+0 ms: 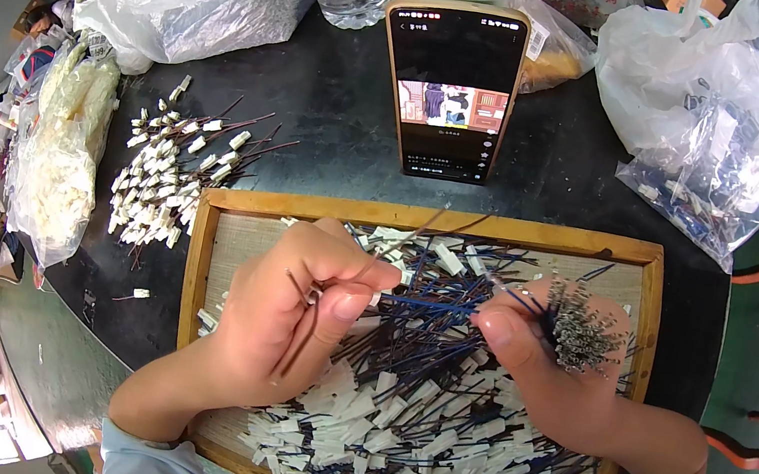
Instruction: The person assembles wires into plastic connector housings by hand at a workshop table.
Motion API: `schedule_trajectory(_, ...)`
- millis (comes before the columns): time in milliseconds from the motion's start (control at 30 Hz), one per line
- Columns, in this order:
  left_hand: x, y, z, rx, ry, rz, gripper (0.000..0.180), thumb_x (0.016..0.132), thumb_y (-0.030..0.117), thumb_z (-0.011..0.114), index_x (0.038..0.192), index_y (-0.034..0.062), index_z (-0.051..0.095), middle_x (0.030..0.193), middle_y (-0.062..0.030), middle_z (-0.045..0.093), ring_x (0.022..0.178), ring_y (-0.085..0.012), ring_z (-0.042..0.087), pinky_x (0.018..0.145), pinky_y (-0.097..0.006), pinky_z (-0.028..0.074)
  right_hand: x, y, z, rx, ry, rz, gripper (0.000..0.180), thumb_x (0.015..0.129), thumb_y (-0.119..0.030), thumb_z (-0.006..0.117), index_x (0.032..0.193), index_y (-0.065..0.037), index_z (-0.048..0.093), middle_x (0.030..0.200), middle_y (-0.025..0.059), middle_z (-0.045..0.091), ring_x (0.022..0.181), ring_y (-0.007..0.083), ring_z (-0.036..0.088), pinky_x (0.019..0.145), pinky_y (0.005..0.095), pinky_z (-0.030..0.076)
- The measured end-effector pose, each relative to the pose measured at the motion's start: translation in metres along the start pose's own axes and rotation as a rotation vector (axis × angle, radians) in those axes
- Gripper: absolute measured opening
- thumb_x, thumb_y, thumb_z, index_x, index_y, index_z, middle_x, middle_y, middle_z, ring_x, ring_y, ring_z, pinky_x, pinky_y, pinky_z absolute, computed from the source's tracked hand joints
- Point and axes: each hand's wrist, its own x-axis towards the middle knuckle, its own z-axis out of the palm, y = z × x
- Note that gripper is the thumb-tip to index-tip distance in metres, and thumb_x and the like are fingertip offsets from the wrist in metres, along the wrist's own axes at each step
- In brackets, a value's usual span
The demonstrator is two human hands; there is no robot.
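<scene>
Evenly and brightly lit from above, with soft, short shadows under the hands. Mild glare on the clear plastic bags [711,143] and the dark tabletop [339,118]. Sharp in the centre; strongly bent and stretched toward the rim, with a black fisheye border. Washed-out windows at far left.

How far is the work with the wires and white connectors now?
Done: a small pile of finished white plastic connectors with dark wires lies on the black table, left of the wooden tray. In hand: the left hand pinches a dark wire, and the right hand holds a bundle of blue wires with metal terminals. Left: many loose connectors fill the tray.
</scene>
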Motion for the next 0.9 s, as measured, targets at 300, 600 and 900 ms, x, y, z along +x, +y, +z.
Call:
schedule_trajectory(300,0.019,-0.004,-0.005,-0.854,0.196,-0.604,0.044,0.099,0.031,0.039,0.128,-0.002,0.04,0.078,0.0022,0.041,0.048,-0.0032,0.029,0.039,-0.017,0.022,0.007,-0.02,-0.01,0.023,-0.173,0.028,0.015,0.076,-0.009,0.076,0.085,0.0,0.067,0.06,0.0006,0.055,0.054,0.006,0.052,0.05,0.02,0.039)
schedule_trajectory(600,0.018,-0.012,-0.006,-1.179,0.241,-0.714,0.027,0.1,0.029,0.037,0.114,0.0077,0.046,0.08,-0.0021,0.05,0.048,-0.0076,0.04,0.039,-0.018,0.031,0.002,-0.004,-0.001,0.138,-0.05,-0.014,0.021,0.081,-0.001,0.066,0.097,0.001,0.052,0.067,0.003,0.058,0.064,0.0046,0.052,0.057,0.0193,0.038)
schedule_trajectory(900,0.011,0.003,0.001,-0.92,-0.062,-0.61,0.022,0.097,0.03,0.043,0.109,0.0111,0.041,0.069,-0.0004,0.039,0.042,-0.003,0.026,0.036,-0.018,0.022,0.003,-0.008,-0.002,0.066,-0.138,-0.126,0.016,0.08,0.001,0.067,0.092,0.001,0.055,0.067,0.004,0.058,0.056,0.0039,0.049,0.052,0.0191,0.035)
